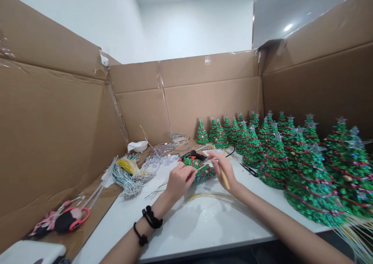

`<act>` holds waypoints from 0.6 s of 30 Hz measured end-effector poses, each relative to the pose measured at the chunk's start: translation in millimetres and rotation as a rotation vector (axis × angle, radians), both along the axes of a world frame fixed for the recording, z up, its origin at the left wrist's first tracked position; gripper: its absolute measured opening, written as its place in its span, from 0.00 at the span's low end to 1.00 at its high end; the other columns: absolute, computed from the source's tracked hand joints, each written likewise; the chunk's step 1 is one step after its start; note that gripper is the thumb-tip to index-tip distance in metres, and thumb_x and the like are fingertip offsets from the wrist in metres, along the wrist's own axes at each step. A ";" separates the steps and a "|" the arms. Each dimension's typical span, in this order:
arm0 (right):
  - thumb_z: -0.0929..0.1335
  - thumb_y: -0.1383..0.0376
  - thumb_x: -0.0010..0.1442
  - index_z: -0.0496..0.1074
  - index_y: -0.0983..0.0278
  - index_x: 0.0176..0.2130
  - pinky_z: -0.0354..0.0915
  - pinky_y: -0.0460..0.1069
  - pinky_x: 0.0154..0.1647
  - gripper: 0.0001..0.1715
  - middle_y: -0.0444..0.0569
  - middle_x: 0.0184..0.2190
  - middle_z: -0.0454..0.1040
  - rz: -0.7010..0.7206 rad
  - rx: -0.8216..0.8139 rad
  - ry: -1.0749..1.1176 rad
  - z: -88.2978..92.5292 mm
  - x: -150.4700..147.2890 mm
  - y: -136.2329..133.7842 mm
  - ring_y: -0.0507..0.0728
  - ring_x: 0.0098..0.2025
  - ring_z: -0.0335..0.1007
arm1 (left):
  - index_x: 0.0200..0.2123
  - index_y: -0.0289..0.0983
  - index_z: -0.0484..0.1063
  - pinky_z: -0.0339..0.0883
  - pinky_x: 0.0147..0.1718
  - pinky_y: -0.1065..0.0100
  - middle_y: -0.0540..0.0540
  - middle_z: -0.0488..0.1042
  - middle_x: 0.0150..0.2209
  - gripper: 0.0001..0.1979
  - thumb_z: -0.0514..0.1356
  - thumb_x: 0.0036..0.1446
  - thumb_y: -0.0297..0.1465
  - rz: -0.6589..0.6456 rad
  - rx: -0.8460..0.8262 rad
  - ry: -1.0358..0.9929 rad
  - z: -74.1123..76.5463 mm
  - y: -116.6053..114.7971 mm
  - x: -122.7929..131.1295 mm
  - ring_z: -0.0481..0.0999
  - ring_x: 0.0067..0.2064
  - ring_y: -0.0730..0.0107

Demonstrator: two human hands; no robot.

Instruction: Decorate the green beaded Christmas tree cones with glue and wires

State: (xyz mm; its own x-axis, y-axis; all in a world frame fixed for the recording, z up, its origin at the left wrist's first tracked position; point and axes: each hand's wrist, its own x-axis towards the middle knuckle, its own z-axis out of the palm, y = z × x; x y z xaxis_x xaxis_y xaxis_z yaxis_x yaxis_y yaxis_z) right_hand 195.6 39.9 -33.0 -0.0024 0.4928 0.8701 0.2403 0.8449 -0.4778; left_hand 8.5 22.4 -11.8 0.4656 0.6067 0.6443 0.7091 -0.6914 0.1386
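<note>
A small green Christmas tree (201,170) with red trim lies on its side on the white table (198,225). My left hand (179,180) is closed round its near end. My right hand (223,167) is closed on a thin wooden stick (225,179) just right of the tree, with fingers pinched near the tree's top. A black and orange glue gun (192,155) lies right behind the tree. Black hair bands sit on my left wrist.
Several finished green trees (291,155) with silver stars fill the right side. Bundles of yellow and white wires (131,172), a white bowl (140,146) and a pink and black object (68,219) lie on the left. Cardboard walls (58,139) enclose the table.
</note>
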 end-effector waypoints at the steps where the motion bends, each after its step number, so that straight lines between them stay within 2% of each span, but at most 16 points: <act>1: 0.59 0.60 0.64 0.68 0.59 0.47 0.61 0.54 0.46 0.15 0.52 0.39 0.72 0.047 0.032 -0.110 -3.6 -4.3 -1.4 0.59 0.42 0.67 | 0.31 0.40 0.72 0.58 0.33 0.67 0.46 0.74 0.27 0.11 0.51 0.59 0.33 -0.040 -0.024 0.013 -0.8 -0.6 1.3 0.68 0.31 0.66; 3: 0.59 0.60 0.65 0.68 0.58 0.49 0.61 0.55 0.47 0.16 0.52 0.42 0.72 0.124 0.037 -0.267 -10.2 -12.8 -3.5 0.60 0.44 0.67 | 0.29 0.40 0.72 0.58 0.33 0.65 0.45 0.74 0.28 0.11 0.52 0.59 0.33 -0.079 -0.051 0.018 -3.1 -0.5 3.1 0.68 0.32 0.64; 6: 0.58 0.61 0.65 0.67 0.57 0.50 0.63 0.54 0.45 0.17 0.51 0.42 0.72 0.140 -0.050 -0.336 -16.1 -20.4 -5.0 0.59 0.44 0.68 | 0.26 0.39 0.72 0.58 0.33 0.64 0.44 0.73 0.26 0.13 0.51 0.59 0.34 -0.068 -0.056 0.024 -6.2 1.0 3.4 0.66 0.31 0.63; 11: 0.58 0.60 0.65 0.69 0.58 0.45 0.63 0.53 0.41 0.14 0.49 0.38 0.72 0.136 -0.122 -0.336 -16.4 -17.2 -2.0 0.59 0.40 0.68 | 0.33 0.40 0.73 0.58 0.35 0.64 0.45 0.75 0.31 0.11 0.52 0.59 0.34 -0.046 -0.093 -0.029 -4.3 -0.8 4.1 0.67 0.34 0.64; 18: 0.59 0.59 0.64 0.70 0.60 0.38 0.62 0.52 0.39 0.13 0.50 0.33 0.72 0.090 -0.113 -0.256 -12.6 -11.6 2.4 0.59 0.36 0.67 | 0.30 0.39 0.69 0.59 0.37 0.65 0.47 0.72 0.30 0.12 0.48 0.61 0.34 0.017 -0.107 -0.146 -0.5 -2.9 5.2 0.66 0.35 0.65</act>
State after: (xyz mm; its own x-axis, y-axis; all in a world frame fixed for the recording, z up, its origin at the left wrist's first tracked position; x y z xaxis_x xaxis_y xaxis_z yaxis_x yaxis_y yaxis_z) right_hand 184.0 42.4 -45.6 -0.2629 0.5743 0.7753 0.2918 0.8133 -0.5035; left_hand 13.8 19.5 -12.3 0.3607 0.6825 0.6357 0.6878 -0.6550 0.3130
